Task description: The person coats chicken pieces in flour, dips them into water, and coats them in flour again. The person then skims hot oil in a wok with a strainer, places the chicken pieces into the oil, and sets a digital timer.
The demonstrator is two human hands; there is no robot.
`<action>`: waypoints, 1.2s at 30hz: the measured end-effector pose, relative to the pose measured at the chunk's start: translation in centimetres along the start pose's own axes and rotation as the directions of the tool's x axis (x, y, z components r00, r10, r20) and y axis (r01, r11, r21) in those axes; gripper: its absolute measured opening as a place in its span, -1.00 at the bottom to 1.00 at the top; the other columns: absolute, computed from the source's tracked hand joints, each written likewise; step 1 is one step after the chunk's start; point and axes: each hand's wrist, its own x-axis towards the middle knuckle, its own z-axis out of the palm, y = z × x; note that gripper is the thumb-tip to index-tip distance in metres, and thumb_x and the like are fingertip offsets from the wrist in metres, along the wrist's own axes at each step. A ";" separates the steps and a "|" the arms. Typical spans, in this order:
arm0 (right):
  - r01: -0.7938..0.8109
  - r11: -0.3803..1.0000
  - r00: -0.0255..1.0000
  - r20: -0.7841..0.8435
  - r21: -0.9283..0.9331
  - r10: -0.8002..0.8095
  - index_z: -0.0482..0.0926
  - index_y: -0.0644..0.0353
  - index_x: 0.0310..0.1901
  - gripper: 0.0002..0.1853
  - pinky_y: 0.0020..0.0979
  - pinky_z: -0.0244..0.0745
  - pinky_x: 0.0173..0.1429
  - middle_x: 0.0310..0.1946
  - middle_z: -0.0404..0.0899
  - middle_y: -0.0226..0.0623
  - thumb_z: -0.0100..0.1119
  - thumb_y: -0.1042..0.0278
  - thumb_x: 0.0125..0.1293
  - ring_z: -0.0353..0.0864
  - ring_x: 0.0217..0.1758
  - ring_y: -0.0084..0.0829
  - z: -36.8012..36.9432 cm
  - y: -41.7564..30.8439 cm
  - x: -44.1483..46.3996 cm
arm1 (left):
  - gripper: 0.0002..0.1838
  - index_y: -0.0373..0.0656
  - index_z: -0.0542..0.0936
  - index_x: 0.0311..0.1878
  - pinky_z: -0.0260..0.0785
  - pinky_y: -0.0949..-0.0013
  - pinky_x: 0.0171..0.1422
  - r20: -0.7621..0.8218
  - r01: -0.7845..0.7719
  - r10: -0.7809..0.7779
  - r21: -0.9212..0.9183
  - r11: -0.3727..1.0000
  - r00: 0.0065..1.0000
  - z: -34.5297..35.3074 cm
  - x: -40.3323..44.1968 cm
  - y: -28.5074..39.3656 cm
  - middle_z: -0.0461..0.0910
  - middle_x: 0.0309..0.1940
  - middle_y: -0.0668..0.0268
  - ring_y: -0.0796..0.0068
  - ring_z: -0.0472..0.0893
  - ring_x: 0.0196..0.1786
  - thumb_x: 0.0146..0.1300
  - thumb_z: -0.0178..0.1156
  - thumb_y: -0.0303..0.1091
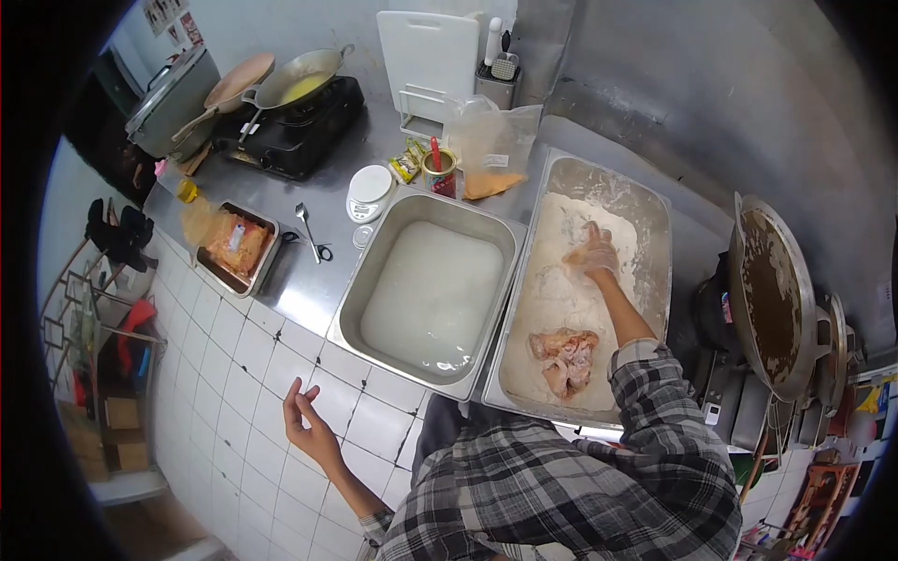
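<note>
My right hand [596,251], in what looks like a clear plastic glove, is down in the white flour [561,280] inside a large steel tray [662,280]. Its fingers are curled; whatever they grip is not clear. Raw chicken pieces [565,360] dusted with flour lie near the tray's front end. Bare and holding nothing, my left hand [311,423] hangs over the tiled floor with its fingers loosely bent and apart. Between my hands stands a deep steel pan [351,323] of cloudy water [430,290].
A kitchen scale [372,185], an open can [440,178] and a fork [305,224] lie behind and left of the pan. A small tray of marinated meat [236,245] sits at the counter's edge. A stove [290,140] carries pans. On the right stands a large wok [774,290].
</note>
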 end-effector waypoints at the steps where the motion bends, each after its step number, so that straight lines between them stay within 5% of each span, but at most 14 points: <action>1: 0.081 0.949 0.997 -0.008 0.304 -0.082 0.11 0.12 0.36 0.07 -0.25 0.48 0.15 0.25 0.29 -0.02 0.49 0.03 -0.22 0.51 0.16 -0.10 1.0 1.7 1.4 | -0.70 -0.27 0.56 0.03 0.23 0.25 0.28 -0.003 -0.007 0.007 0.003 1.000 1.000 -0.3 -0.1 0.2 0.65 -0.34 0.20 0.50 0.62 -0.17 0.43 -0.04 -0.32; 3: 0.218 0.570 0.968 -0.100 0.792 -0.231 0.22 0.22 0.26 -0.04 -0.30 0.49 0.09 0.07 0.50 0.00 0.49 0.13 -0.21 0.59 0.05 -0.14 2.4 4.8 4.4 | -0.70 -0.27 0.56 0.04 0.23 0.25 0.28 -0.023 -0.027 0.027 0.008 1.000 0.999 -0.9 0.1 0.2 0.65 -0.34 0.20 0.49 0.62 -0.18 0.43 -0.04 -0.32; 7: 0.232 0.835 0.958 -0.265 0.500 -0.108 0.31 0.26 0.10 -0.24 -0.39 0.48 -0.01 -0.21 0.60 -0.14 0.46 0.26 -0.17 0.60 -0.12 -0.32 -2.8 4.4 0.4 | -0.71 -0.27 0.56 0.03 0.27 0.28 0.25 -0.059 -0.032 0.031 -0.017 0.999 0.998 -2.2 0.0 -1.0 0.66 -0.32 0.22 0.49 0.63 -0.19 0.43 -0.04 -0.33; 10: 0.341 0.774 0.935 -0.280 0.534 -0.219 0.29 0.25 0.07 -0.32 -0.41 0.48 -0.06 -0.23 0.60 -0.21 0.42 0.33 -0.10 0.57 -0.14 -0.42 -2.3 5.6 2.1 | -0.72 -0.27 0.57 0.02 0.29 0.30 0.22 -0.061 -0.046 0.044 -0.042 0.998 0.997 -2.1 0.0 -0.9 0.66 -0.30 0.22 0.49 0.64 -0.19 0.43 -0.04 -0.34; 13: 0.196 0.564 0.981 -0.159 0.802 -0.114 0.26 0.24 0.05 -0.38 -0.42 0.50 -0.11 -0.18 0.59 -0.20 0.37 0.41 -0.03 0.56 -0.14 -0.47 -8.2 2.9 -4.2 | -0.72 -0.28 0.57 0.02 0.30 0.30 0.20 -0.043 -0.043 0.040 -0.070 0.997 0.998 -1.7 0.0 -0.2 0.66 -0.28 0.20 0.50 0.64 -0.19 0.43 -0.04 -0.34; 19: 0.513 0.306 0.793 -0.307 0.802 -0.526 0.24 0.18 0.06 -0.43 -0.47 0.53 -0.09 -0.15 0.58 -0.23 0.35 0.52 0.06 0.56 -0.20 -0.53 -11.0 -5.6 -10.4 | -0.74 -0.29 0.56 -0.01 0.31 0.31 0.20 0.017 -0.100 0.102 -0.102 0.990 0.995 -0.4 1.9 -0.8 0.64 -0.10 0.24 0.51 0.66 -0.19 0.43 -0.04 -0.37; 21: 0.393 0.399 0.798 -0.092 0.828 -0.596 0.24 0.20 0.07 -0.42 -0.46 0.52 -0.06 -0.11 0.57 -0.17 0.33 0.55 0.04 0.56 -0.13 -0.51 -10.5 -9.7 -12.0 | -0.74 -0.29 0.56 -0.01 0.33 0.31 0.18 0.007 -0.127 0.129 -0.147 0.981 0.992 0.0 3.0 -0.6 0.64 -0.09 0.24 0.51 0.66 -0.19 0.43 -0.04 -0.37; 23: 0.498 0.360 0.715 -0.139 0.788 -0.685 0.27 0.24 0.07 -0.42 -0.41 0.52 -0.01 -0.14 0.58 -0.14 0.34 0.42 0.04 0.58 -0.10 -0.40 -7.6 -13.4 -12.7 | -0.74 -0.29 0.56 0.00 0.34 0.32 0.16 0.004 -0.128 0.130 -0.153 0.980 0.991 -0.1 4.1 -0.7 0.63 -0.08 0.24 0.50 0.66 -0.19 0.43 -0.04 -0.36; 26: 0.609 0.619 0.713 0.001 0.496 -0.701 0.32 0.25 0.13 -0.22 -0.30 0.44 0.15 -0.07 0.55 0.01 0.42 0.14 -0.14 0.56 0.04 -0.21 -1.3 -18.8 -11.2 | -0.74 -0.27 0.56 0.00 0.34 0.32 0.15 -0.010 -0.094 0.094 -0.157 0.983 0.996 -1.3 6.6 -1.7 0.63 -0.09 0.24 0.50 0.66 -0.18 0.42 -0.03 -0.36; 29: 0.523 0.820 0.803 0.188 0.232 -0.566 0.28 0.17 0.23 -0.10 -0.21 0.39 0.23 0.10 0.45 0.12 0.39 -0.03 -0.18 0.48 0.15 0.00 -1.4 -22.6 -14.0 | -0.73 -0.26 0.56 0.02 0.32 0.32 0.18 -0.062 -0.094 0.087 -0.121 0.988 0.994 -3.6 9.6 -4.1 0.65 -0.19 0.22 0.50 0.65 -0.19 0.42 -0.03 -0.35; 32: 0.537 0.838 0.815 0.199 0.095 -0.544 0.20 0.04 0.33 -0.08 -0.13 0.33 0.29 0.30 0.25 0.10 0.31 -0.10 -0.09 0.38 0.24 0.11 3.0 -23.3 -13.7 | -0.72 -0.25 0.56 0.05 0.27 0.31 0.22 -0.144 -0.059 0.048 -0.077 0.995 0.988 -6.7 12.5 -7.6 0.66 -0.36 0.19 0.52 0.62 -0.21 0.42 -0.03 -0.34; 36: 0.498 0.866 0.838 0.285 -0.050 -0.465 0.01 -0.02 0.44 -0.05 -0.11 0.23 0.37 0.41 0.01 0.14 0.16 -0.15 0.04 0.20 0.37 0.13 5.4 -23.9 -14.6 | -0.70 -0.26 0.55 0.06 0.27 0.30 0.22 -0.223 0.006 -0.023 -0.075 0.997 0.974 -9.7 15.3 -11.4 0.66 -0.35 0.20 0.51 0.62 -0.18 0.43 -0.03 -0.31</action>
